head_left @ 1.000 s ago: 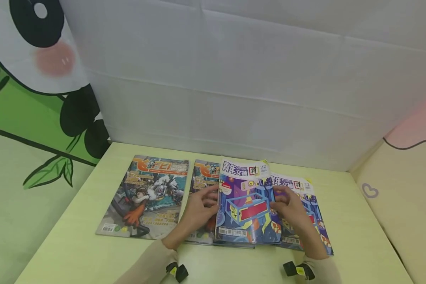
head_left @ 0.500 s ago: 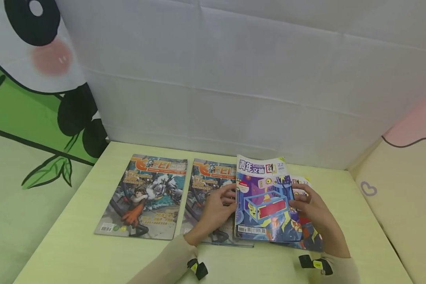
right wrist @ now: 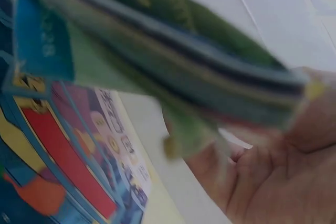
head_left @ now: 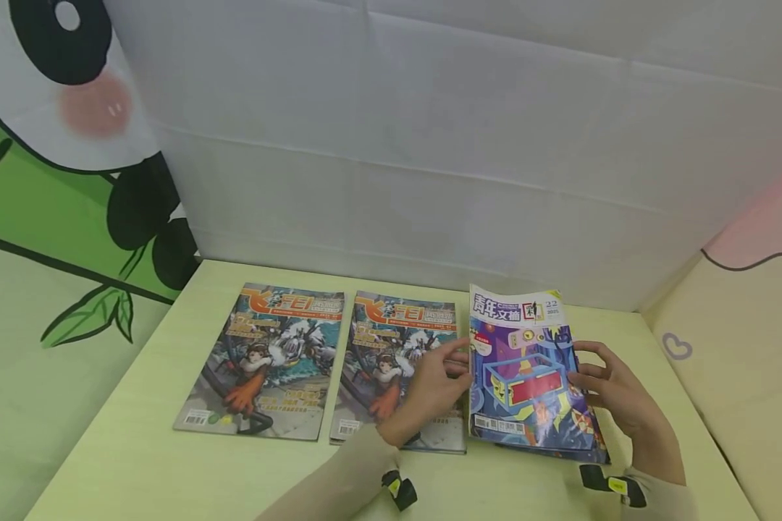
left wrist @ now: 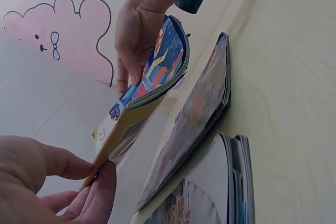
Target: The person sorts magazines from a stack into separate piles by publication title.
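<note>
"Above the pale worktop (head_left: 169, 463), where is the purple magazine (head_left: 528, 373) being held?"

"Over a matching magazine (right wrist: 71, 161), its left edge being pinched by the left hand (head_left: 433, 391), its right by the right hand (head_left: 628, 401), neither nearer."

"And its long axis?"

"It is being pointed at the grey backdrop (head_left: 430, 159), title end first; leftward, an FEI magazine (head_left: 373, 391) is being partly covered."

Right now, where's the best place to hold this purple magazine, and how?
Probably the two long side edges, pinched from left and right: the purple magazine is thin, cover up and raised clear of the lower magazine, leaving room underneath both edges.
</note>
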Demonstrator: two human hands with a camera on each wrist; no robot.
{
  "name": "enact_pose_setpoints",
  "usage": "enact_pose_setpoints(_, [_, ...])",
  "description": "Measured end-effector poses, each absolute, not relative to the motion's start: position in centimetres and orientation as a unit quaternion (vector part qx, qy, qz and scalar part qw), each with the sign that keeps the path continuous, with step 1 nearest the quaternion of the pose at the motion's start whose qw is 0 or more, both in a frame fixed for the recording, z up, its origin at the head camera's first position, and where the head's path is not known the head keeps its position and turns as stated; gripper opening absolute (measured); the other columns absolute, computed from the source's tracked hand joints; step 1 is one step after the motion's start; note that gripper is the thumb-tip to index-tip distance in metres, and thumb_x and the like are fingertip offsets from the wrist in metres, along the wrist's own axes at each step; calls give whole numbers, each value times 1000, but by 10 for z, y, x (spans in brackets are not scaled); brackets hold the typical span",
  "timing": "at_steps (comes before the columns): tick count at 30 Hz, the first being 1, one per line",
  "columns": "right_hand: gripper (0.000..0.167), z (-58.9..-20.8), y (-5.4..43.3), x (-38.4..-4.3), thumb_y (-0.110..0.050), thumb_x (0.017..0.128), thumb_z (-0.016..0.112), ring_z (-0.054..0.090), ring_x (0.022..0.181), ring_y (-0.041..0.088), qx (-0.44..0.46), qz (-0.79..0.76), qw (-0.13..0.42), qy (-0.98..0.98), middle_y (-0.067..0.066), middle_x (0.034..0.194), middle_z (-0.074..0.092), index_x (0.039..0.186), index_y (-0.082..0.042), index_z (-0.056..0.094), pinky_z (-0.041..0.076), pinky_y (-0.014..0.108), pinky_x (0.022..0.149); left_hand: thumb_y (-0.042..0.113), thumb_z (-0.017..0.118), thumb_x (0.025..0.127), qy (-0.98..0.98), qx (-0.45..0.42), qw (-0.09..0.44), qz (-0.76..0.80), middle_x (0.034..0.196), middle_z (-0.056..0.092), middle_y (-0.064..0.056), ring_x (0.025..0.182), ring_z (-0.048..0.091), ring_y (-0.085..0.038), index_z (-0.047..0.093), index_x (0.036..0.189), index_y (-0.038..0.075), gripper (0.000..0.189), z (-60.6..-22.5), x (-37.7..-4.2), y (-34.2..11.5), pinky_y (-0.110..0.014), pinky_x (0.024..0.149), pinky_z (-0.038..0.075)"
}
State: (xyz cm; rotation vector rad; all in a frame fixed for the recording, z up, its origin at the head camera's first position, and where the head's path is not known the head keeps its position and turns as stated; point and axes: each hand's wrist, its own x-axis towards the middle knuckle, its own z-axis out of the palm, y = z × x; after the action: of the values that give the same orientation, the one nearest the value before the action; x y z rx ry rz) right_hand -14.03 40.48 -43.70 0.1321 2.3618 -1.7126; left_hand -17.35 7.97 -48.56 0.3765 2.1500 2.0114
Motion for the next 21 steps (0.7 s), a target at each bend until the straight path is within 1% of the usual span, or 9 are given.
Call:
enact_pose_setpoints(3, [45, -435, 416, -138, 1, 111, 62, 76, 91, 18, 34, -606, 111, 787, 0, 107, 75, 145, -24, 49, 66, 33, 79, -8, 75, 90, 716, 120, 98, 681, 121, 78, -13, 103, 78, -24, 66, 152, 4, 63, -485, -173, 89, -28, 82, 65])
enact_pose_setpoints(8, [48, -435, 434, -132, 5, 111, 59, 76, 91, 16, 24, -631, 111, 768, -1, 105, 77, 140, -32, 54, 66, 33, 78, -6, 78, 91, 704, 122, 116, 690, 120, 77, -9, 100, 76, -15, 64, 153, 4, 65, -487, -172, 104, -27, 83, 65])
enact_pose_setpoints(11, [49, -435, 442, -129, 5, 111, 59, 76, 90, 16, 39, -622, 114, 774, -1, 103, 76, 139, -36, 55, 66, 33, 76, -3, 80, 92, 690, 134, 140, 697, 124, 76, -8, 104, 75, -16, 61, 156, 5, 67, -487, -169, 109, -28, 85, 65])
enact_pose_setpoints(15, [49, -435, 450, -125, 4, 111, 60, 76, 88, 16, 59, -616, 116, 777, -2, 101, 75, 136, -38, 56, 66, 33, 75, 3, 83, 94, 668, 151, 178, 706, 133, 73, -9, 113, 73, -18, 56, 161, 6, 72, -487, -166, 111, -30, 92, 64])
enact_pose_setpoints(17, [49, -436, 453, -124, 5, 111, 59, 75, 87, 16, 61, -619, 115, 775, -2, 101, 76, 135, -38, 56, 66, 33, 75, 7, 84, 95, 667, 162, 188, 703, 137, 71, -8, 116, 72, -17, 54, 163, 6, 74, -488, -165, 112, -29, 95, 63])
enact_pose_setpoints(21, [49, -439, 458, -122, 5, 111, 59, 75, 88, 16, 65, -616, 112, 777, -3, 103, 75, 135, -37, 55, 66, 33, 75, 12, 83, 99, 668, 185, 199, 693, 144, 69, -10, 124, 70, -23, 51, 165, 9, 73, -492, -165, 112, -28, 98, 60])
